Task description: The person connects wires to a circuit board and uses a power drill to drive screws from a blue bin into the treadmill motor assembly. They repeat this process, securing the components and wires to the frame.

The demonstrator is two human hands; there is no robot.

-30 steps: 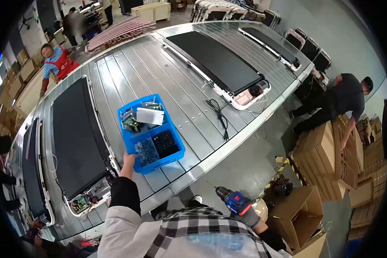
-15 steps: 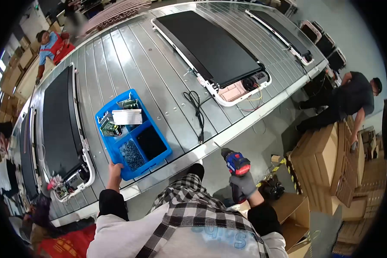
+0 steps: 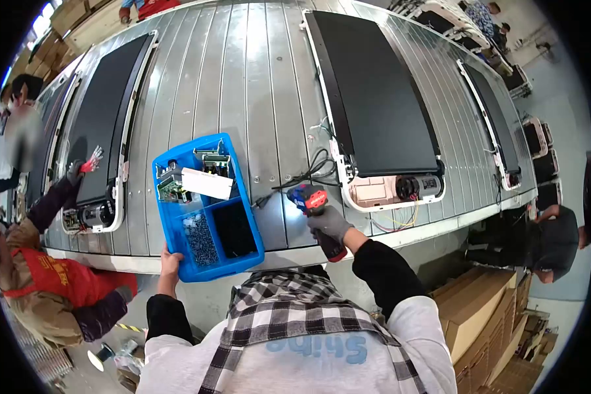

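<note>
Head view shows the left grip point(image 3: 170, 264) clamped on the near-left corner of the blue divided bin point(image 3: 226, 268), which reaches over the near edge of the tabletop point(image 3: 197, 111). Gloved right grip point(image 3: 331, 224) wraps the cordless drill point(image 3: 308, 198) by its handle. The bin is probably stiff and rather heavy, its circuit boards point(image 3: 173, 188) fragile; best hold is 2 opposite walls.

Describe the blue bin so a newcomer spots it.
Find the metal table; at its near edge, between two black treadmill decks, is the bin. The left hand holds its near left corner. Unlike those decks, it is blue and divided, holding circuit boards.
</note>
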